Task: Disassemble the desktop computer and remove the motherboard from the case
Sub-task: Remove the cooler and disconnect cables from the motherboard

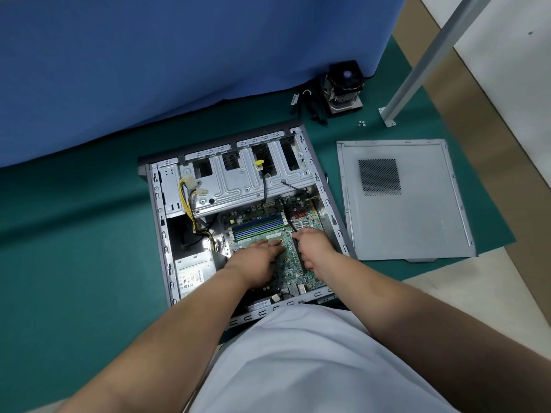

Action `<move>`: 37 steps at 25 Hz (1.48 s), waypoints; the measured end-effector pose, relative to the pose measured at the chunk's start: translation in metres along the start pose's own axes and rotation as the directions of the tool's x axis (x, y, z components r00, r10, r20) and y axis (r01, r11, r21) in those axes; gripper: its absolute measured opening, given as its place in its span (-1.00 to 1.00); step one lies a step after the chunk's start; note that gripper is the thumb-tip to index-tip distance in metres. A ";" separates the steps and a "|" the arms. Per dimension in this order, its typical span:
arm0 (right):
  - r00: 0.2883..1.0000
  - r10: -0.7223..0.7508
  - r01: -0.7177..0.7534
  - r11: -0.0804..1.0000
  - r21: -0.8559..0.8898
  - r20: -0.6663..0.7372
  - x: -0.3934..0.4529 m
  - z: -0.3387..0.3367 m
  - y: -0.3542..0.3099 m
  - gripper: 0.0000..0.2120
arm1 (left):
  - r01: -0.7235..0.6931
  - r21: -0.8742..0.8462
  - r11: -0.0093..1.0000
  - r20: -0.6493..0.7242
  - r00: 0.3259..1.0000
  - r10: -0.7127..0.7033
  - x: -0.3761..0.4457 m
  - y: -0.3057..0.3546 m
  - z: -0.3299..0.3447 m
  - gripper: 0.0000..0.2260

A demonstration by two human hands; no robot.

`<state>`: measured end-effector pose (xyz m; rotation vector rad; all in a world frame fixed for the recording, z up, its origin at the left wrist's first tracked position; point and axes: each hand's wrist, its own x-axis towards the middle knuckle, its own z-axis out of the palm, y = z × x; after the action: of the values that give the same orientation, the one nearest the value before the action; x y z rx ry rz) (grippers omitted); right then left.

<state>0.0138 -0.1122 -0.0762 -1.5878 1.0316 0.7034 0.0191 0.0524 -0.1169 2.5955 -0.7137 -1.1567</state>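
The open grey computer case (162, 234) lies on its side on a green mat. Inside it sits the green motherboard (290, 263), with blue and green memory sticks (258, 226) at its far edge. My left hand (256, 260) rests flat on the middle of the board, fingers stretched forward. My right hand (316, 248) is over the board's right part, fingers bent down beside a long black slot. What those fingers hold is hidden. The silver drive cage (238, 180) covers the far end of the case, and the power supply (193, 275) sits at the near left.
The removed side panel (408, 204) lies flat to the right of the case. A CPU cooler (344, 87), black cables (310, 105) and two small screws (361, 123) lie at the back. A metal post (417, 70) stands at the right, and a blue cloth (179, 55) hangs behind.
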 end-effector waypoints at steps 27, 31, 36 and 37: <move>0.447 -0.795 0.230 -0.342 -0.911 0.411 -0.115 -0.040 -0.080 -0.76 | -0.232 -0.363 0.902 -0.664 0.744 -0.076 -0.017 0.012 -0.034 -0.73; 0.400 -0.836 0.278 -0.281 -0.918 0.377 -0.104 -0.043 -0.077 -0.75 | -0.205 -0.391 0.897 -0.670 0.732 -0.125 -0.019 0.018 -0.033 -0.73; 0.399 -0.873 0.525 -0.033 -0.851 0.280 -0.088 -0.042 -0.073 -0.81 | -0.197 -0.398 0.896 -0.675 0.725 -0.141 -0.012 0.032 -0.032 -0.73; 0.422 -0.872 0.567 0.040 -0.822 0.248 -0.084 -0.043 -0.074 -0.76 | -0.190 -0.393 0.900 -0.680 0.718 -0.145 -0.009 0.035 -0.033 -0.72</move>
<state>0.0390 -0.1269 0.0404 -2.8409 -0.2530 0.0794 0.0264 0.0269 -0.0755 2.3230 -0.2580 -0.1923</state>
